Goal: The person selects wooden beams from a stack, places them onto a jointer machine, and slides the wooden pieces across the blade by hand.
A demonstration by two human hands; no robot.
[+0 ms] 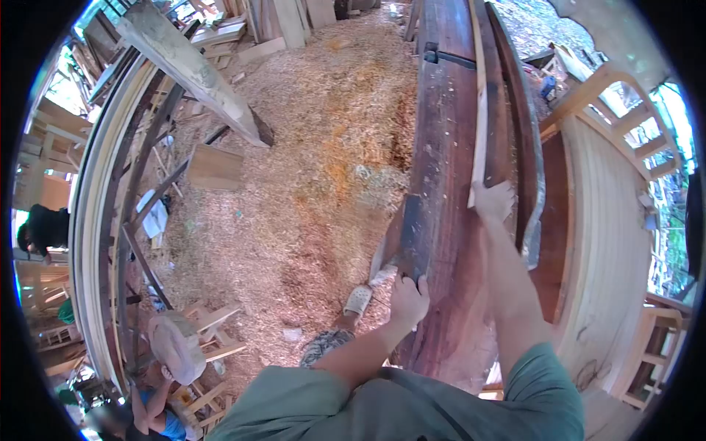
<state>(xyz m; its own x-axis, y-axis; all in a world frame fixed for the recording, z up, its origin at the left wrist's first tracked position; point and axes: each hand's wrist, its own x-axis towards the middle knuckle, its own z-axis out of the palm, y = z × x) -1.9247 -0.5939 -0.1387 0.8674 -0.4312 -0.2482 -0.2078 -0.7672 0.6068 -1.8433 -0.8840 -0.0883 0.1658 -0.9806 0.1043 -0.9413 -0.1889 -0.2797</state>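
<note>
My right hand [494, 200] is closed round the near end of a long, narrow wooden strip [481, 110]. That strip runs away from me along a dark reddish-brown plank bench [448, 176]. Lower down, my left hand [409, 300] is at the bench's left edge with its fingers curled; what they grip, if anything, is hidden. Just beyond that hand, a dark flat-topped wooden piece [418, 234] sits against the bench's side. A curved dark board [523, 132] with a rough edge lies along the right of the strip.
A pale wooden bed frame [607, 220] stands at right. Sawdust [309, 184] covers the floor. At left are long stacked boards [92, 220], a slanting post [198, 73] and a loose wood block [215, 167]. Another person's arm [154, 400] reaches to a round wooden slab [175, 345].
</note>
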